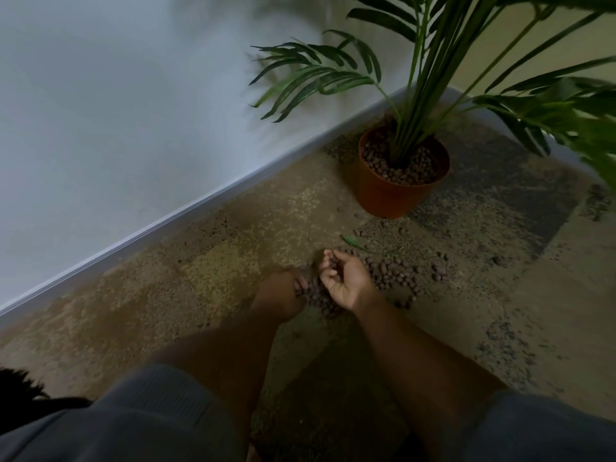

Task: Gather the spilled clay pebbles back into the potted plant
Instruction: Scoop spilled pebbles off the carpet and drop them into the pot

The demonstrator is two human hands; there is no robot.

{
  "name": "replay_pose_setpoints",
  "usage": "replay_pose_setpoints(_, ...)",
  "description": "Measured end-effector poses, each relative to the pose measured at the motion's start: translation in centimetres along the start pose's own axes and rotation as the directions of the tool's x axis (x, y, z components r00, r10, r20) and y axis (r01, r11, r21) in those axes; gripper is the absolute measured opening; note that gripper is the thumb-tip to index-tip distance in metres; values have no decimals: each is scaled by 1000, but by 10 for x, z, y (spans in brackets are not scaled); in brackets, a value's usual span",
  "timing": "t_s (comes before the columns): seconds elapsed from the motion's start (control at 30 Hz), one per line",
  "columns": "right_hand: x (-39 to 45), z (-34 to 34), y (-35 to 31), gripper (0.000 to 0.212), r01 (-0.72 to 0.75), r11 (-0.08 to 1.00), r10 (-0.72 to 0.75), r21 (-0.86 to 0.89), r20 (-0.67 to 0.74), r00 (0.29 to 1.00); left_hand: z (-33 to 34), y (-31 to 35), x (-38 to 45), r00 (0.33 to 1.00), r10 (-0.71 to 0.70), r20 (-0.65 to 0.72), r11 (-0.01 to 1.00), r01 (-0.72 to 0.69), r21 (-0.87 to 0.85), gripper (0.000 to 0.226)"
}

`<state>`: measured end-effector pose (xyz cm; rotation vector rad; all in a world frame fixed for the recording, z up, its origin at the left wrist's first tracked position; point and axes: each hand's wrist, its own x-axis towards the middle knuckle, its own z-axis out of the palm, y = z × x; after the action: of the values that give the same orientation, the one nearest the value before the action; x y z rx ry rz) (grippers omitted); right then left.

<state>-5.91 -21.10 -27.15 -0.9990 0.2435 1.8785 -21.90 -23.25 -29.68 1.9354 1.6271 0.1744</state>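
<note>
Brown clay pebbles point(393, 273) lie spilled in a heap on the mottled carpet, in front of an orange plastic pot point(386, 195) that holds a green palm plant and more pebbles. My right hand point(343, 278) is cupped palm up at the left side of the heap, fingers curled round a few pebbles. My left hand point(283, 295) lies knuckles up against the same heap, its fingertips buried among the pebbles. Whether it holds any is hidden.
A white wall with a pale skirting board point(186, 208) runs diagonally on the left, behind the pot. Palm fronds point(316, 75) hang over the floor above and right. Stray pebbles and a fallen leaf point(356, 243) lie between the heap and the pot.
</note>
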Motion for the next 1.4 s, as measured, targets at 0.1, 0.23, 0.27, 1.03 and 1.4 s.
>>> replay_pose_setpoints(0.1,-2,4,1,27,-11,999,13,37,-38,999,1,2,0,1000,-12,16,1000,12,-15,20)
replay_pose_setpoints(0.23,-7,11,2,34,-3,1000,5,16,-96,995,1,8,1,995,-103,-8,988,102,-118,13)
replay_pose_setpoints(0.27,-9,12,1,36,-3,1000,4,9,-96,995,1,11,0,987,-160,12,972,160,-170,8)
replay_pose_setpoints(1.03,-64,48,-64,28,407,832,-399,376,-103,911,-60,175,75,881,-284,379,-434,235,-870,32)
replay_pose_setpoints(1.4,-72,86,-142,45,504,784,-535,363,-16,845,-89,234,129,960,-166,225,-417,138,-899,42)
